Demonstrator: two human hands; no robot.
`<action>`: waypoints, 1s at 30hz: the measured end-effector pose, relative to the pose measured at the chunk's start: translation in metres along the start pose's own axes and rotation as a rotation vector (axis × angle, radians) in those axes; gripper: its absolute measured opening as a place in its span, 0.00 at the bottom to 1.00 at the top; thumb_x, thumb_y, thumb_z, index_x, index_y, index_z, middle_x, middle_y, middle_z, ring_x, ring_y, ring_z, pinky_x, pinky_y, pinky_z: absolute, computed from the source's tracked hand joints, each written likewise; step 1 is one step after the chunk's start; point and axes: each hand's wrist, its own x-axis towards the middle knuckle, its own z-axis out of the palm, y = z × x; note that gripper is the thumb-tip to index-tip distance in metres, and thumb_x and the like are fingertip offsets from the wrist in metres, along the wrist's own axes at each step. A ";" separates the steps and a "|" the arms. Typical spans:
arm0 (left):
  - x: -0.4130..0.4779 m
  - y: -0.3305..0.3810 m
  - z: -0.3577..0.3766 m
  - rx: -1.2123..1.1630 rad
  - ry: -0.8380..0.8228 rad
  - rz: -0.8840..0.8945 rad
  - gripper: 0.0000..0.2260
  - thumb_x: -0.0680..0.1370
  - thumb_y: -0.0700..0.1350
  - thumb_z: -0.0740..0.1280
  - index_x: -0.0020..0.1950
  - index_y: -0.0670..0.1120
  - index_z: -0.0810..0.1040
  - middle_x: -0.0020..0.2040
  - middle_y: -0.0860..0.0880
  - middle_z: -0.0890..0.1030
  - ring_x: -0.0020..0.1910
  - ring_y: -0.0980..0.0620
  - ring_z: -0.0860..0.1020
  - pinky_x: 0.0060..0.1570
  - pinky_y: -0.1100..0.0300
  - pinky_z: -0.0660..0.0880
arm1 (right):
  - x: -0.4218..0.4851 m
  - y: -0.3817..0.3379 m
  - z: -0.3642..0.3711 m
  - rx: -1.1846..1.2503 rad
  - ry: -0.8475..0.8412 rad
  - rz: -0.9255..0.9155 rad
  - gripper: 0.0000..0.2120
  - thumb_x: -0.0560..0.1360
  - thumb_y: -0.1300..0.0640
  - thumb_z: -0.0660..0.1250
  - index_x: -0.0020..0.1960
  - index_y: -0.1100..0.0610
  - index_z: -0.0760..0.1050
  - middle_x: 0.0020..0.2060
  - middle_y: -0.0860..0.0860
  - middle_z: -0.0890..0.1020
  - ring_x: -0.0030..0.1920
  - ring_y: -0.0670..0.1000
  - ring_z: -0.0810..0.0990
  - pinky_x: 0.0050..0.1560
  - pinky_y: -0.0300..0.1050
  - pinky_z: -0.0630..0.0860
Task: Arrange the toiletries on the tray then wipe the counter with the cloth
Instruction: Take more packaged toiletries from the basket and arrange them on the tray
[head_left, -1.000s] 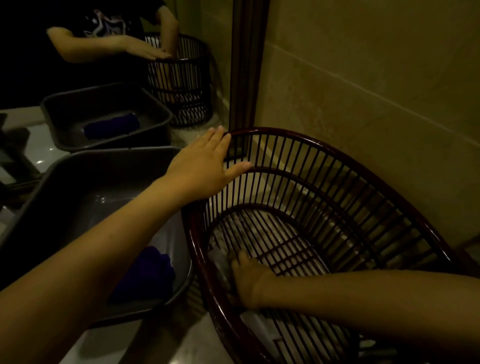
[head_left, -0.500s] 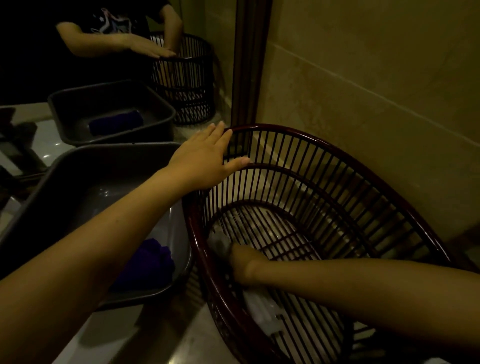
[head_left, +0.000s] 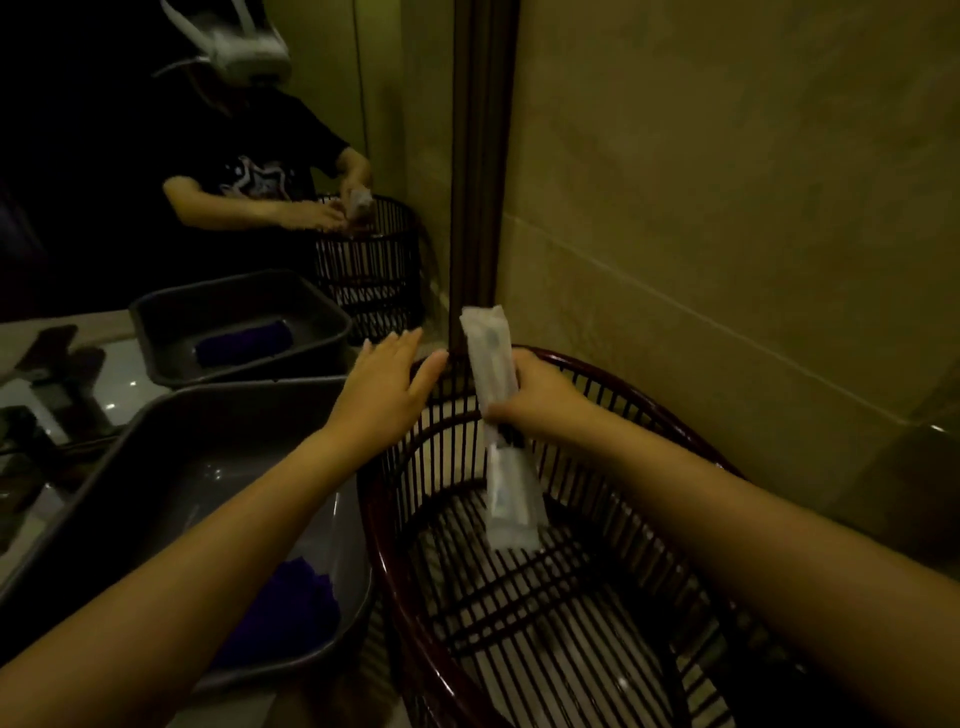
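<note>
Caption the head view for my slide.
Right hand lifts a clear-wrapped toiletry packet from the dark slatted wooden basket, left hand steadying.

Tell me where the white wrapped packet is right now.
The white packet is held upright in the right hand, above the slatted basket, beside the left hand.

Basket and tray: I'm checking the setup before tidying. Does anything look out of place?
The purple cloth lies bunched in the grey tray, where toiletries belong. The right hand holds a wrapped packet above the basket.
</note>
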 end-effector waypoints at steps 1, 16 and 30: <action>-0.004 0.005 -0.003 -0.103 0.033 -0.006 0.20 0.79 0.56 0.52 0.68 0.49 0.68 0.67 0.51 0.71 0.69 0.60 0.63 0.68 0.58 0.60 | -0.001 -0.011 -0.008 0.041 0.025 -0.023 0.17 0.73 0.63 0.67 0.60 0.62 0.69 0.44 0.52 0.75 0.43 0.48 0.76 0.38 0.34 0.75; -0.064 0.024 -0.068 -0.875 -0.164 -0.250 0.13 0.78 0.41 0.60 0.59 0.53 0.74 0.46 0.51 0.84 0.43 0.54 0.83 0.35 0.64 0.78 | 0.029 -0.075 -0.006 0.475 0.037 -0.248 0.30 0.75 0.44 0.63 0.72 0.51 0.57 0.60 0.50 0.73 0.52 0.47 0.76 0.45 0.40 0.78; -0.166 -0.049 -0.119 -0.849 0.176 -0.460 0.10 0.77 0.42 0.62 0.54 0.54 0.76 0.46 0.46 0.82 0.41 0.53 0.83 0.34 0.64 0.78 | 0.041 -0.147 0.082 0.553 -0.128 -0.350 0.19 0.76 0.58 0.65 0.66 0.58 0.67 0.51 0.51 0.72 0.44 0.48 0.77 0.37 0.39 0.81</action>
